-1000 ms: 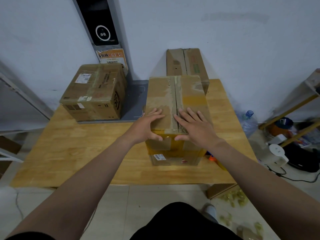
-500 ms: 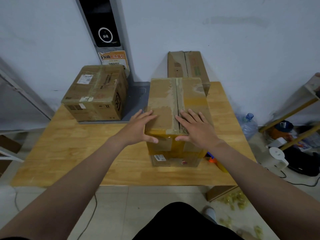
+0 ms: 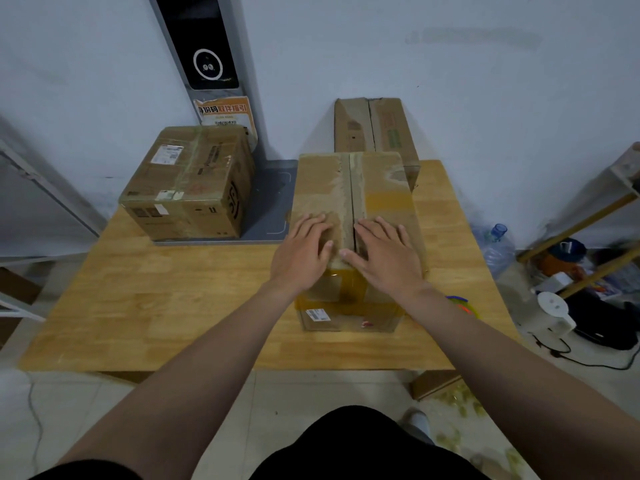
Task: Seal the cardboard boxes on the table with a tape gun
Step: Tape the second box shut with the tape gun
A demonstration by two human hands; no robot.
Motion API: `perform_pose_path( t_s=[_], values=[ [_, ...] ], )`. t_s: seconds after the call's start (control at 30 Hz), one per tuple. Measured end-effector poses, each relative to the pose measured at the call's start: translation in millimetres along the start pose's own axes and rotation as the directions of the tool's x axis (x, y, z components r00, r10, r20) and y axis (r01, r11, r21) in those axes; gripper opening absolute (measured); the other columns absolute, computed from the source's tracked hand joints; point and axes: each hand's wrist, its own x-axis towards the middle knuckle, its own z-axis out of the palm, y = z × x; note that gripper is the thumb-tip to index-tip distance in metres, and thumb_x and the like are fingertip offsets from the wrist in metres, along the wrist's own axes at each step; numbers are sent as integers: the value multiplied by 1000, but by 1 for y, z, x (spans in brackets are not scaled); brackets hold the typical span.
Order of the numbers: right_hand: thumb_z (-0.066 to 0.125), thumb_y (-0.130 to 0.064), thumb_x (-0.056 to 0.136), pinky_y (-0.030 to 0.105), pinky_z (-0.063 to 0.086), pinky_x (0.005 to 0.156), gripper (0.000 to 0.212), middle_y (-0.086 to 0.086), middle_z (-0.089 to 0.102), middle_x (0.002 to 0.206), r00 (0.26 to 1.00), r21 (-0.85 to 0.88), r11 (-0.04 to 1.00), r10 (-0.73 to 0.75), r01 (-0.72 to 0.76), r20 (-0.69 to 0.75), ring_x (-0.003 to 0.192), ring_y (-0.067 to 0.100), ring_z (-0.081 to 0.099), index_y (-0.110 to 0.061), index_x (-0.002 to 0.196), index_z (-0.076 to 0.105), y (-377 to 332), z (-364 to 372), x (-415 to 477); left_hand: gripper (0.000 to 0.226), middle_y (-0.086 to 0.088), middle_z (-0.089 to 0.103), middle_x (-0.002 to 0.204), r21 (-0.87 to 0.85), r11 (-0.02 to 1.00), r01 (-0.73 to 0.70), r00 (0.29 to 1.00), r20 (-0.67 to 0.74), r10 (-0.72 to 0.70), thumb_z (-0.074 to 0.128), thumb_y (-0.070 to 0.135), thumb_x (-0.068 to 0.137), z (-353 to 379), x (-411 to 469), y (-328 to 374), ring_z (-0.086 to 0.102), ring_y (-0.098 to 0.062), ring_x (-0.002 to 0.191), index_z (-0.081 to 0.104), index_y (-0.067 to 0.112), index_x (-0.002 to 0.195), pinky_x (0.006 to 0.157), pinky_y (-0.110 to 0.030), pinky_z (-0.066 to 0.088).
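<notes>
While both hands press on its top, the cardboard box [image 3: 322, 188] stands right of centre on the wooden surface [image 3: 173, 306], its long axis and centre seam running near to far. At the near end the left hand [image 3: 299, 252] lies flat on the left flap and the right hand [image 3: 384, 258] on the right flap, fingers straight, pointing far, gripping nothing. A second box [image 3: 187, 181] sits far left, and a third box [image 3: 375, 129] stands just beyond, by the wall.

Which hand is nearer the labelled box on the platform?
Left: the left hand presses the centre box flap nearest the labelled box; the right hand lies beyond the seam.
</notes>
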Motion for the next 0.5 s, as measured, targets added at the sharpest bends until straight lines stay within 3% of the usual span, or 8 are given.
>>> perform_pose_path(
  t_s=[0.1,0.33,0.43,0.5],
  values=[
    [13,-64,102,55,9,125,75,0,21,168,999,-86,996,29,-32,-39,156,25,9,-17,160,23,-17,11,-3,43,11,37,162,-41,999,1,1000,-6,-1,40,36,108,-1,-2,-3,16,-10,155,49,23,148,122,-39,30],
    [17,-50,107,51,12,125,63,0,19,169,983,-24,990,133,-137,-126,156,23,12,-17,160,26,39,10,-20,39,17,39,159,-130,991,38,999,-5,-39,46,33,107,-4,-3,-2,16,-5,154,52,27,145,119,-36,29],
    [30,-34,110,32,20,122,52,-5,22,168,956,362,917,241,-169,-165,153,16,22,-16,158,33,58,14,-29,37,13,45,155,-260,961,92,991,-68,-114,54,28,104,-1,-5,-4,26,-8,152,56,23,141,123,-42,30],
    [35,-22,110,23,24,120,45,-5,32,163,914,693,701,373,-167,-158,148,8,29,-15,155,40,58,18,-34,37,11,48,153,-370,914,165,965,-132,-228,58,26,103,2,-6,-2,34,-10,147,57,22,140,121,-42,34]
  ],
)
